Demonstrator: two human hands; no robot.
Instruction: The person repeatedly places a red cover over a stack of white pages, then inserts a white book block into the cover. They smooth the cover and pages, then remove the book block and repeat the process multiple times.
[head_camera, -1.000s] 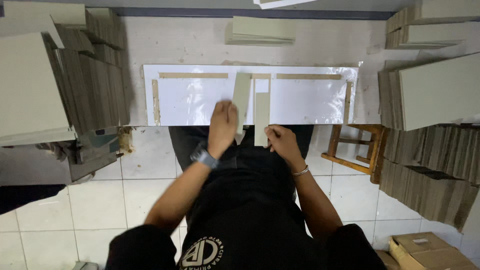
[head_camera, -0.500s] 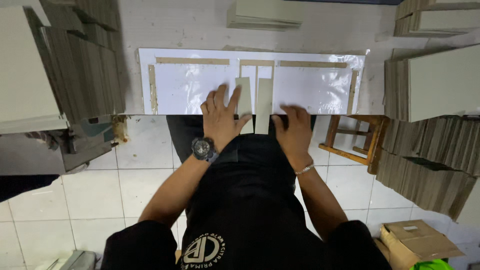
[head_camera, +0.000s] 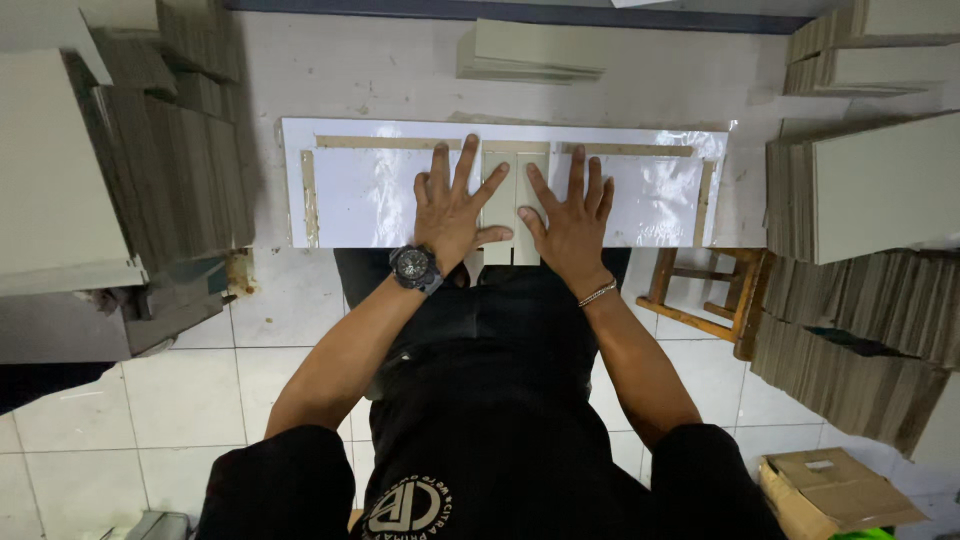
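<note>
White glossy sheet (head_camera: 380, 195) lies along the near edge of the tabletop (head_camera: 350, 70), and both my hands are flat on it now! Half a second back my palms were sliding in; a second ago the left one was still holding a grey board strip above the sheet. That strip is down now, so the centre strips (head_camera: 508, 185) sit side by side between my hands. Left hand (head_camera: 452, 205), fingers (head_camera: 468, 160) spread wide, presses just left of them; right hand (head_camera: 572, 215), fingers splayed too, presses just right. Nothing gripped, all open palms. To me that reads as placing finished and pressing begun. Thin board strips (head_camera: 380, 142) frame the sheet's far edge and ends. Grey board stacks (head_camera: 170, 150) tower at the tabletop's left edge, more stacks (head_camera: 870, 190) at the right.
</note>
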